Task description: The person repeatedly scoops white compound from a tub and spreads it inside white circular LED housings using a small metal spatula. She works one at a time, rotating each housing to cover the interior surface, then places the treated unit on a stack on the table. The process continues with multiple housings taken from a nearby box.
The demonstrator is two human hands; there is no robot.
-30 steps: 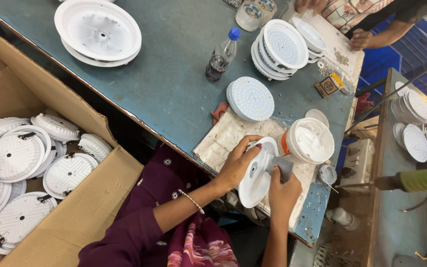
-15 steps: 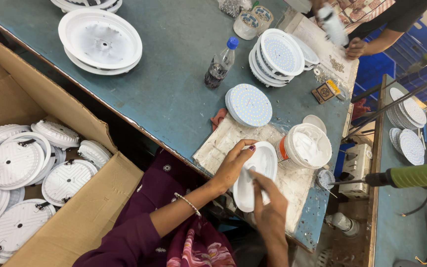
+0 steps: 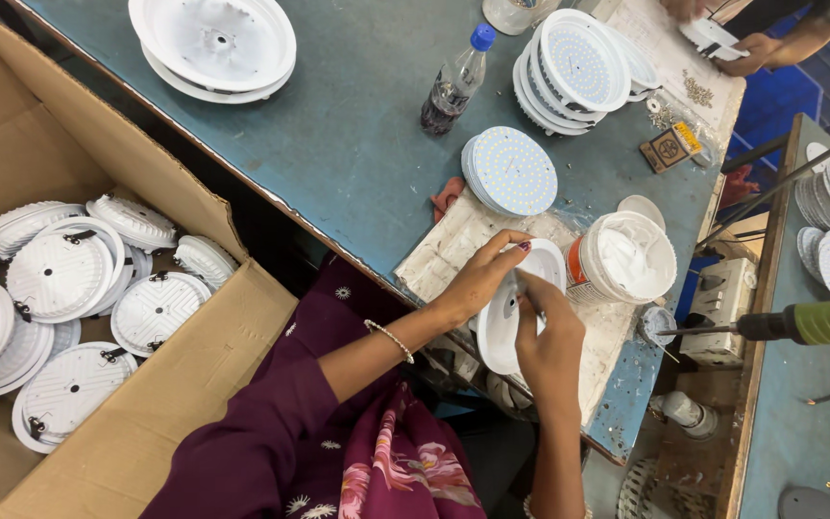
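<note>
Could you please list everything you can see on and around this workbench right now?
Workbench: one, blue-grey.
White round housing: one, in both hands.
Tub of white paste: one, right of the housing.
LED discs: small stack, white, mid-bench.
Fitting stack: one, white, far side.
Large reflectors: stacked, white, top left.
Bottle: one, clear, blue cap.
Cardboard box: one, brown, left, holding white housings.
Power screwdriver: one, green, right.
Left hand: grips the housing rim.
Right hand: on the housing.

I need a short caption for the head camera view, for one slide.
Left hand and right hand hold a round white lamp housing beside an open tub of white paste on a blue workbench.
</note>
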